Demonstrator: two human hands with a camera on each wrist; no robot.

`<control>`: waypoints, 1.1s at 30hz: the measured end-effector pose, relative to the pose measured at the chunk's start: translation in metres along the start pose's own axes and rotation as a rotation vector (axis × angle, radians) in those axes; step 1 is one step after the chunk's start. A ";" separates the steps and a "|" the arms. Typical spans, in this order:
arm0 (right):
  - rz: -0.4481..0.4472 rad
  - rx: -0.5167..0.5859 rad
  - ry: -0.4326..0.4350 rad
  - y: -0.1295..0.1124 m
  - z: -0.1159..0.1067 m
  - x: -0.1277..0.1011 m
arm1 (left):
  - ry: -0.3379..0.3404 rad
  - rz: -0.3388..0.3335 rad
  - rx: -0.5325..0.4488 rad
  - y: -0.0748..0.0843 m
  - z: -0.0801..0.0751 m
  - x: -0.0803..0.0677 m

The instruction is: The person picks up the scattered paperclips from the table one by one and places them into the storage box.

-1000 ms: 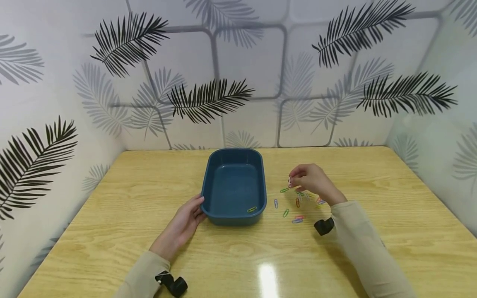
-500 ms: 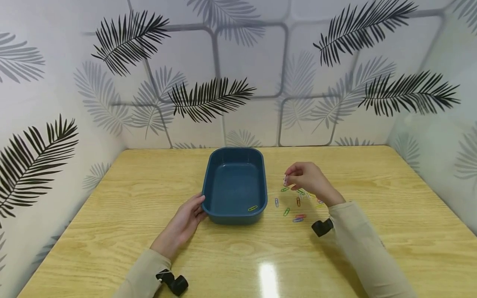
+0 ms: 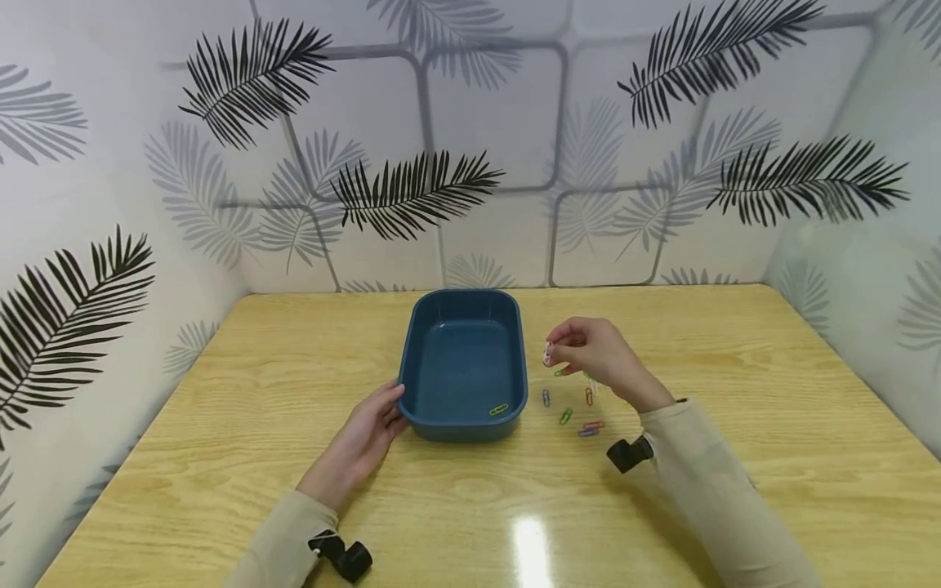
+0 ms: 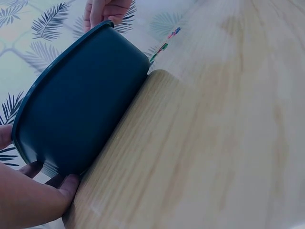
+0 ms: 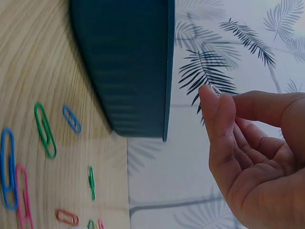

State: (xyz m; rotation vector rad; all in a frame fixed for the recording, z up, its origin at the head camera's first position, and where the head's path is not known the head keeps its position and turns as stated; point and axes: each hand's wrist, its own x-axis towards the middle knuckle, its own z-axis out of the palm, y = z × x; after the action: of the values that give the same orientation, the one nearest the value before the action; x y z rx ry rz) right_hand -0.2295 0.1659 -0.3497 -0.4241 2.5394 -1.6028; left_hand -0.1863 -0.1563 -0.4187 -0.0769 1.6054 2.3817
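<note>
Across comes the right hand [image 3: 594, 353], now closer to the blue bin [image 3: 463, 434], thumb and finger pinching a pale paper clip [image 3: 547, 354] just off its side! Left hand [image 3: 363, 437], fingers spread against the outer wall; yellow clip [image 3: 499, 409] inside, loose clips [image 3: 566, 416] on the tabletop [image 3: 441, 506].

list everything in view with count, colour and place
Bin: 1, dark blue, on table
Table: 1, light wood, under bin
Walls: 3, pale, leaf-patterned, behind and beside table
Paper clip: 1, yellow, inside bin
Loose clips: at least 6, green, blue, pink, reddish, right of bin
Pale clip: 1, whitish, in right hand
Wrist cameras: 2, black, one per wrist
Sleeves: 2, beige, one per arm
Left hand: 1, bare, holding bin's left side
Right hand: 1, bare, right of bin
</note>
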 end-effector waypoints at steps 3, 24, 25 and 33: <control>0.019 0.056 -0.029 -0.003 0.003 -0.001 | 0.003 -0.004 -0.008 0.000 0.000 0.000; 0.041 0.191 -0.087 -0.007 0.028 -0.004 | -0.013 -0.001 -0.005 0.002 0.002 0.000; 0.037 0.188 -0.088 -0.007 0.029 -0.005 | -0.013 0.000 -0.004 0.002 0.002 0.000; 0.028 0.163 -0.089 -0.009 0.038 -0.009 | 0.001 -0.012 0.007 0.001 0.001 -0.002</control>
State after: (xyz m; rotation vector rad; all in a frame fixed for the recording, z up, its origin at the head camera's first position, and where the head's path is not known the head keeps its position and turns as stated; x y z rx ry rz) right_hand -0.2106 0.1319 -0.3586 -0.4302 2.3188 -1.7239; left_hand -0.1849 -0.1559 -0.4171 -0.0862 1.6091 2.3672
